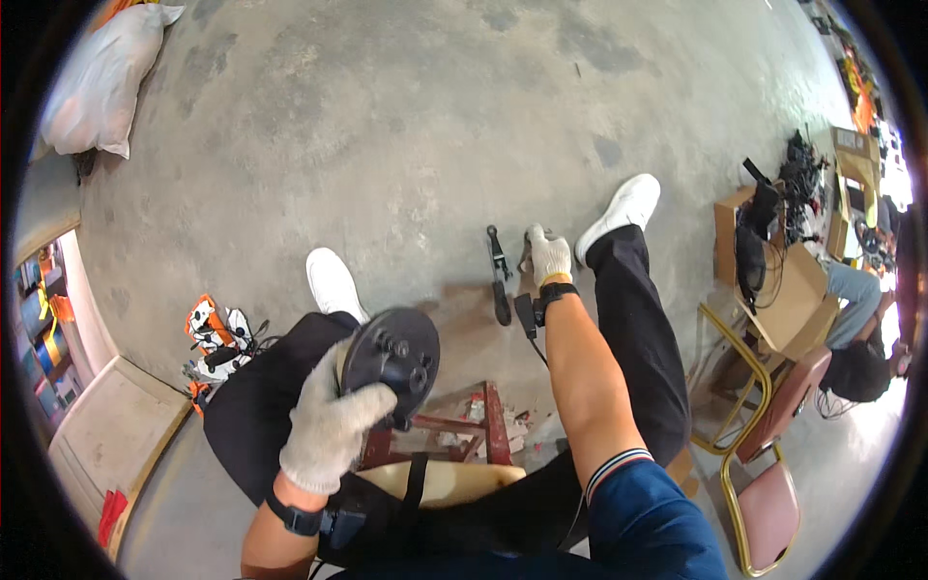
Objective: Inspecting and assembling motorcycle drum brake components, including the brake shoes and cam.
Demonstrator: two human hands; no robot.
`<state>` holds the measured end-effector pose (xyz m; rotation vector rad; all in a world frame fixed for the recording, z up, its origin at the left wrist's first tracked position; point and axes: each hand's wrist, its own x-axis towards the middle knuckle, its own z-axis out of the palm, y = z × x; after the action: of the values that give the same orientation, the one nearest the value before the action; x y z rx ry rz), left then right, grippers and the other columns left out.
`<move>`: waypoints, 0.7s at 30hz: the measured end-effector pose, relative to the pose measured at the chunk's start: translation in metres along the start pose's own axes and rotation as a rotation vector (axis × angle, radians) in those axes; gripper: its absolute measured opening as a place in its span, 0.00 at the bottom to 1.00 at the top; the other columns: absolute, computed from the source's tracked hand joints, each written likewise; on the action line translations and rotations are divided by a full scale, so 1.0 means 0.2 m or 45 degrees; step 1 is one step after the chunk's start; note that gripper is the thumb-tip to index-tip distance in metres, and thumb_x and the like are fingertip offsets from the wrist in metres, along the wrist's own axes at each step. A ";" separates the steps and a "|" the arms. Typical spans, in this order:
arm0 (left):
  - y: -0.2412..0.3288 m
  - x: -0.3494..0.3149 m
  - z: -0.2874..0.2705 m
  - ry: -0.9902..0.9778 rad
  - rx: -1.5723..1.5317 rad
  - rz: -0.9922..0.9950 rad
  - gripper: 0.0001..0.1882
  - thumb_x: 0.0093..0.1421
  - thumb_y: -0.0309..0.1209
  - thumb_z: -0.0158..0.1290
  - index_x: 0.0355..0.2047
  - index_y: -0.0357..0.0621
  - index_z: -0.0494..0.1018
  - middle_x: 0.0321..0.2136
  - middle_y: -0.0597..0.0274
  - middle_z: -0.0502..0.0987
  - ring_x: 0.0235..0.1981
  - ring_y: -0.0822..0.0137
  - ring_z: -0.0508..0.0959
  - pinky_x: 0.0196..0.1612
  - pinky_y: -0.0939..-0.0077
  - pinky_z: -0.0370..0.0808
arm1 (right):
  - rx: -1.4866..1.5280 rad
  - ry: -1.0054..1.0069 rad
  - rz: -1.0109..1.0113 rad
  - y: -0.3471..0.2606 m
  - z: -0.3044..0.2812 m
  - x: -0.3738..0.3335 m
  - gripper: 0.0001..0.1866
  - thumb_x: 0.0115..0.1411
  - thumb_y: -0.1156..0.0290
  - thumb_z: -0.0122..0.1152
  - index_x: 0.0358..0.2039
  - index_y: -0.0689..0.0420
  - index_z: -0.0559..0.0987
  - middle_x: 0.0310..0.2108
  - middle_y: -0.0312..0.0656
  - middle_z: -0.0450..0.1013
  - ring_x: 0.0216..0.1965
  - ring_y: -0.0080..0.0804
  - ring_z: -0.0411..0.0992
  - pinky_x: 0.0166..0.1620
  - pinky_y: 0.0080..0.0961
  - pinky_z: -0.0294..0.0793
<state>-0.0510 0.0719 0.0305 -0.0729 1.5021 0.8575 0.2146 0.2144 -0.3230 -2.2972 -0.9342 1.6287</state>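
My left hand (333, 425), in a whitish knit glove, holds a round black disc (391, 358) above my left knee. Several bolt-like knobs stand out on the disc's face, and my thumb lies across its lower edge. On the floor by my right shoe, my right hand (549, 253), gloved too, is closed with its fingers curled downward. A small dark thing (525, 262) shows beside those fingers; its kind is hidden. Just left of this hand lies a slim black hand tool (499, 275) with a ring-like head and a thick grip.
Beneath me is a small stool with a reddish frame (494, 425); scraps lie around it. Orange-and-white gear (220, 338) sits left of my leg. At right stand an open cardboard box (797, 300), a pink chair (770, 512) and another person (855, 309). A white sack (106, 77) lies far left.
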 end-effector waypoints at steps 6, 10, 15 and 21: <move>0.01 0.03 0.01 0.090 -0.042 -0.082 0.33 0.52 0.21 0.59 0.62 0.31 0.70 0.50 0.58 0.80 0.49 0.68 0.80 0.57 0.70 0.78 | -0.645 0.486 -0.325 0.16 0.14 0.20 0.19 0.61 0.60 0.63 0.30 0.67 0.82 0.32 0.62 0.81 0.38 0.58 0.82 0.45 0.42 0.80; 0.01 0.04 0.04 0.038 -0.064 -0.035 0.32 0.54 0.22 0.58 0.61 0.31 0.71 0.51 0.58 0.80 0.49 0.69 0.80 0.57 0.72 0.78 | -0.432 0.365 -0.388 0.23 0.03 0.23 0.15 0.60 0.64 0.63 0.33 0.66 0.82 0.29 0.57 0.82 0.33 0.53 0.82 0.41 0.40 0.80; 0.01 -0.02 0.03 -0.060 0.058 0.032 0.27 0.57 0.23 0.57 0.59 0.31 0.73 0.47 0.60 0.80 0.46 0.71 0.79 0.53 0.76 0.77 | 0.260 -0.065 -0.141 -0.08 -0.09 -0.20 0.09 0.59 0.72 0.62 0.38 0.62 0.80 0.24 0.38 0.76 0.20 0.23 0.71 0.25 0.24 0.70; -0.07 -0.12 -0.04 -0.301 -0.142 0.334 0.31 0.57 0.24 0.56 0.63 0.32 0.71 0.49 0.57 0.81 0.48 0.67 0.82 0.52 0.70 0.81 | 0.725 -0.419 -0.211 -0.53 -0.23 -0.95 0.06 0.65 0.77 0.57 0.43 0.57 0.76 0.29 0.34 0.72 0.21 0.20 0.66 0.20 0.20 0.65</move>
<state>-0.0469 0.0462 0.0439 0.1425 1.2572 1.1199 0.1762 0.1980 -0.1044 -1.5713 -0.5860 1.9214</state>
